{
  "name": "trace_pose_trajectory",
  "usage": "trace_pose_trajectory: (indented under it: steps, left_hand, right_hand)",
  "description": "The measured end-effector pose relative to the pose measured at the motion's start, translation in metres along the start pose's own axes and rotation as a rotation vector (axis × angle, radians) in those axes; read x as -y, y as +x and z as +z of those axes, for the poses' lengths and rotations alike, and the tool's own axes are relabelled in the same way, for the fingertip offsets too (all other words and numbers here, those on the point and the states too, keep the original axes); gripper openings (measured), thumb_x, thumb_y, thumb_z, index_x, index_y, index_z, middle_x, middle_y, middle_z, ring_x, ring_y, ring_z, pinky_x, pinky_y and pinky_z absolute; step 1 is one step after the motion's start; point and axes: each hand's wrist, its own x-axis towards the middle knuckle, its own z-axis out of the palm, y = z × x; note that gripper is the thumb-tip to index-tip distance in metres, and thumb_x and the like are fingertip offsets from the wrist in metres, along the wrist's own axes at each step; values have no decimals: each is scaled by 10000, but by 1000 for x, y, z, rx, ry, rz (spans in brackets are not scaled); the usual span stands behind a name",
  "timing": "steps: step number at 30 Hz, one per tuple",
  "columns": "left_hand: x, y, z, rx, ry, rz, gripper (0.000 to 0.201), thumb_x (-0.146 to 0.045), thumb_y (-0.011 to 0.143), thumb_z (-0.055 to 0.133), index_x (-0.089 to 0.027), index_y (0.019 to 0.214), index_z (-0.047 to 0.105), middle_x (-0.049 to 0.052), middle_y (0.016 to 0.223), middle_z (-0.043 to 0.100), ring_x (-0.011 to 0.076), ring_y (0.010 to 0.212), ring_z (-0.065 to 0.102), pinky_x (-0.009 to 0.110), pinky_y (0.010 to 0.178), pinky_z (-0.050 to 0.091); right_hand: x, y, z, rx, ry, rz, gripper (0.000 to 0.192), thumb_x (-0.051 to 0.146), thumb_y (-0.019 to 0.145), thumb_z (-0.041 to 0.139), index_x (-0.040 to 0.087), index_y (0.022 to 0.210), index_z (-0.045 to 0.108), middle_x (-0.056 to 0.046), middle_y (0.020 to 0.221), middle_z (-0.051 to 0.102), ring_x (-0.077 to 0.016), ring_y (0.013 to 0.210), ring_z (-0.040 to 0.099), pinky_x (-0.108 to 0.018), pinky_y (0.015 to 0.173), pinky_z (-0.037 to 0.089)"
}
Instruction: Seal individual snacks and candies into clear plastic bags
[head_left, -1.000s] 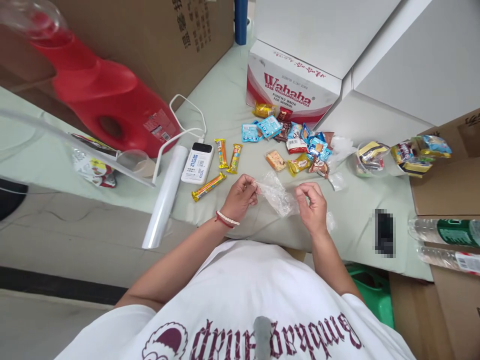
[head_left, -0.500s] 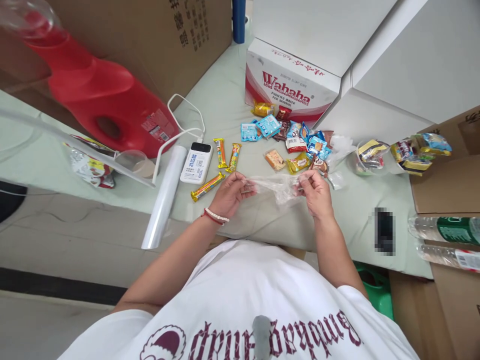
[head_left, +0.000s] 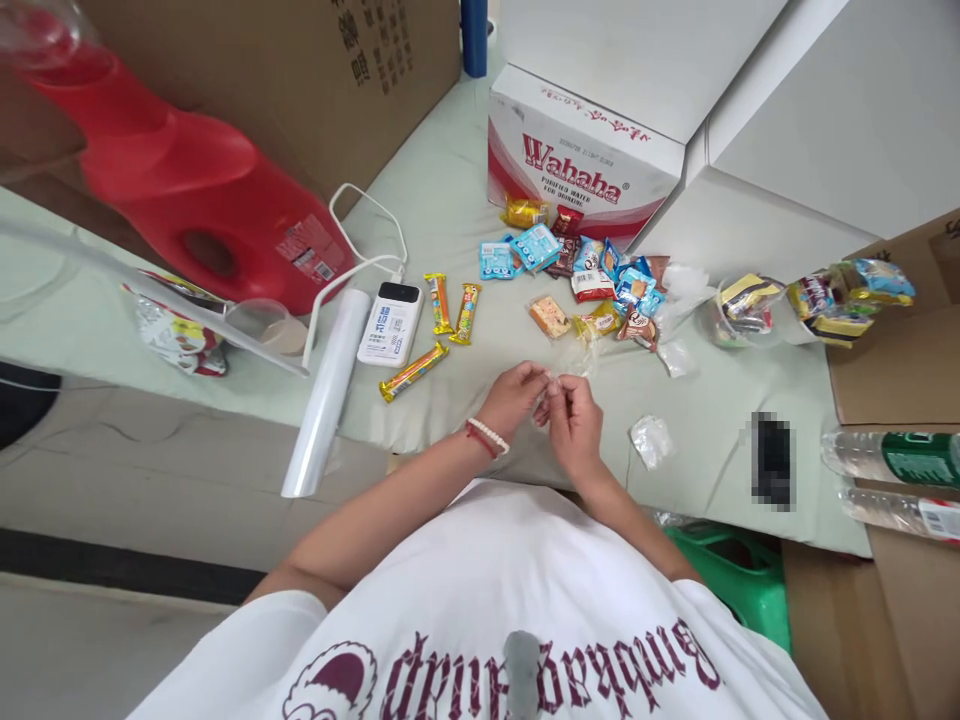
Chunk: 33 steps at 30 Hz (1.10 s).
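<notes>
Nearest, over the front edge of the counter (head_left: 450, 230), the left hand (head_left: 514, 397) and right hand (head_left: 574, 425) meet, fingertips pressed together, each grip pinched on a clear bag (head_left: 564, 368) bunched between them; most of the film is hidden by the fingers, a little showing above them. Just right of the hands lies a crumpled clear scrap (head_left: 651, 440), and beyond it a blurred dark object (head_left: 771, 462). Left of the hands lie a yellow bar (head_left: 414, 371), a white roll (head_left: 328, 392) and a power bank (head_left: 390, 322) with its cable. Farther back sits a heap of snack packets (head_left: 592, 280), with a plastic cup (head_left: 739, 310) to its right. Behind stand a Wahaha box (head_left: 581, 160) and, far left, a red jug (head_left: 210, 210).
</notes>
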Motion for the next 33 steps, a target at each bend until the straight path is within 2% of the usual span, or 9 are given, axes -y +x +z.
trace_pose_trajectory:
  steps: [4, 9, 15, 20, 23, 26, 29, 31, 33]
  left_hand:
    - [3, 16, 3, -140, -52, -16, 270, -382, 773, 772, -199, 803, 576, -21, 781, 632, 122, 700, 586, 215, 578, 478]
    - [-3, 20, -19, -278, -196, -112, 260, -327, 852, 691, -249, 908, 450, -62, 758, 595, 121, 684, 646, 234, 606, 549]
    - [-18, 26, -54, -28, 133, -130, 162, -295, 894, 649, -227, 890, 503, -78, 606, 508, 82, 416, 512, 148, 359, 240]
    - [-15, 34, -57, -193, 377, -89, 146, -347, 992, 526, -238, 914, 467, -92, 588, 492, 77, 337, 433, 174, 369, 267]
    - [-7, 27, -47, -256, 398, -125, 318, -559, 1021, 443, -242, 1021, 454, -10, 762, 619, 140, 497, 602, 223, 438, 394]
    - [-2, 9, -36, -406, 626, 160, 464, -654, 956, 517, -212, 1096, 485, 117, 1056, 648, 266, 968, 697, 394, 755, 583]
    - [-11, -2, -27, -462, 903, 680, 493, -523, 885, 658, -177, 1211, 528, 187, 1288, 601, 337, 1294, 543, 548, 1114, 439]
    - [-27, 8, -21, -277, 960, 883, 482, -375, 892, 622, -179, 1320, 522, 177, 1348, 608, 331, 1346, 517, 564, 1195, 339]
    - [-45, 36, -14, -12, 948, 904, 524, -247, 881, 556, -190, 1400, 506, 144, 1338, 651, 310, 1339, 546, 551, 1210, 316]
  right_hand:
    - [-4, -1, -11, -184, 136, 98, 292, 551, 1015, 555, 265, 976, 510, 64, 685, 588, -133, 597, 608, -271, 609, 529]
    - [-18, 13, -55, -416, 422, 336, 427, 584, 824, 762, 269, 905, 485, 80, 718, 518, -117, 649, 615, -229, 554, 543]
    - [-49, 35, -109, -175, 412, 615, 512, 539, 618, 887, 245, 855, 541, 93, 623, 492, -93, 507, 556, -171, 382, 411]
    - [-75, 56, -112, -154, 173, 591, 384, 472, 688, 810, 247, 805, 522, 82, 572, 515, -126, 482, 577, -209, 390, 424]
    - [-79, 59, -102, -147, 111, 514, 317, 475, 756, 738, 258, 840, 522, 80, 569, 522, -150, 485, 595, -248, 417, 461]
    - [-73, 53, -95, -145, 69, 435, 291, 499, 811, 684, 261, 888, 534, 75, 591, 553, -154, 485, 598, -270, 449, 494]
    - [-62, 43, -91, -119, 19, 367, 289, 523, 858, 649, 256, 918, 553, 59, 633, 610, -151, 504, 612, -274, 484, 519]
    - [-57, 39, -91, -79, 13, 350, 297, 536, 870, 641, 255, 921, 560, 55, 626, 624, -153, 506, 614, -277, 497, 530]
    - [-58, 38, -92, -46, 19, 346, 298, 539, 868, 646, 256, 915, 566, 58, 598, 620, -158, 496, 611, -281, 496, 532]
